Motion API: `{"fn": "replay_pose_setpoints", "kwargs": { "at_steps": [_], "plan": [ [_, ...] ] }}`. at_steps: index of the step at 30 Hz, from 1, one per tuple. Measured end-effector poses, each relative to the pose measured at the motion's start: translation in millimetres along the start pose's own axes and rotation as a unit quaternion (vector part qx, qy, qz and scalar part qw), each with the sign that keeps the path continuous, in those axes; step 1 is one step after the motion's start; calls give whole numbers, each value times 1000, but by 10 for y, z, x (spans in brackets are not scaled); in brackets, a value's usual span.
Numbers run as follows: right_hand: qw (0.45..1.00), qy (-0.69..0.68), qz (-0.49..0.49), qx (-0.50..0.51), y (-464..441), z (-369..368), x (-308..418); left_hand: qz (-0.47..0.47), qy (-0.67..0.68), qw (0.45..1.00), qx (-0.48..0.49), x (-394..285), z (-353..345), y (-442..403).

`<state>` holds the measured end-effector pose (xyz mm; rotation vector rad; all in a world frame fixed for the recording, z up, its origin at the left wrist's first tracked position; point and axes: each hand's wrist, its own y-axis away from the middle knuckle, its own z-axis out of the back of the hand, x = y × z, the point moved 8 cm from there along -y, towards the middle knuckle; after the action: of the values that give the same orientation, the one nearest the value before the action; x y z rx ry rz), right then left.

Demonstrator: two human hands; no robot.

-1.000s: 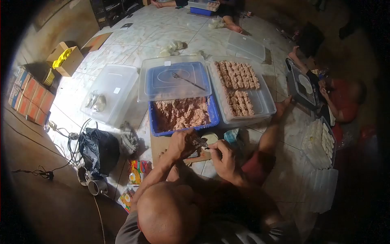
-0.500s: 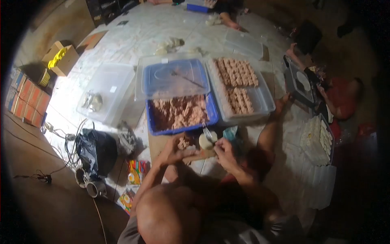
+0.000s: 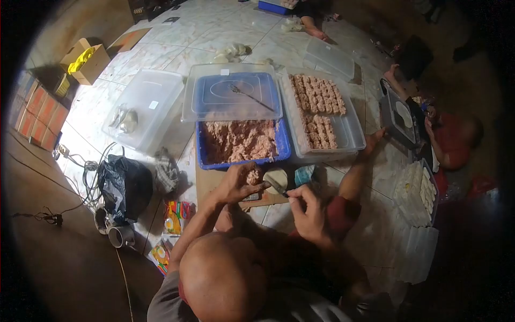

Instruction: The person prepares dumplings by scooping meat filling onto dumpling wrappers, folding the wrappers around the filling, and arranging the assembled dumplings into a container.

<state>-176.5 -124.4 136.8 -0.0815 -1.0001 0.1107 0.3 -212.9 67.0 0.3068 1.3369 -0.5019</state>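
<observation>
My left hand (image 3: 236, 184) is curled around a small lump of pinkish minced meat (image 3: 254, 176), just below the front rim of the blue tub. What lies under the lump in the palm is hidden. In my right hand (image 3: 308, 212) a fork (image 3: 281, 190) is gripped by its handle, its far end pointing left toward my left hand. Under the fork sits a pale round stack that looks like dumpling wrappers (image 3: 277, 176). The blue tub (image 3: 244, 164) holds more minced meat (image 3: 241, 140). Part of a grey device (image 3: 252, 197) shows below my left hand.
A clear lid (image 3: 230, 112) with another utensil covers the tub's back. Rows of shaped meat pieces (image 3: 316, 96) fill part of a clear container (image 3: 351, 137) to the right. Left are a black plastic bag (image 3: 126, 188), a mug (image 3: 121, 236) and cables. A person (image 3: 453, 137) sits at right.
The fork has turned from pointing up over the wrappers to pointing left toward my left hand. My left hand has risen slightly and closed more around the meat. The view has shifted a little.
</observation>
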Motion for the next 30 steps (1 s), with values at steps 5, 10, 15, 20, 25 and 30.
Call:
{"fn": "replay_pose_setpoints", "kwargs": {
  "at_steps": [5, 10, 15, 20, 25, 30],
  "plan": [
    [1000, 5, 12, 3, -37, -258, -87, -49, -135, 989, -46, 61, -40, 11],
    [992, -74, 16, -98, -286, -151, -42, 87, -171, 981, -11, 98, -11, 52],
    [955, -221, -195, -15, -652, -621, -1639, 2, 118, 992, -39, -38, 49, 190],
    [892, -258, -371, -14, -54, -563, -2007, 30, 97, 993, -65, 148, 152, 273],
    [988, 37, 130, -69, -192, -200, -77, 30, -40, 998, -44, 323, -36, 40],
    [993, -37, 52, -102, -90, -76, 44, -65, 76, 991, -88, -86, 104, 82]
  ]
}}
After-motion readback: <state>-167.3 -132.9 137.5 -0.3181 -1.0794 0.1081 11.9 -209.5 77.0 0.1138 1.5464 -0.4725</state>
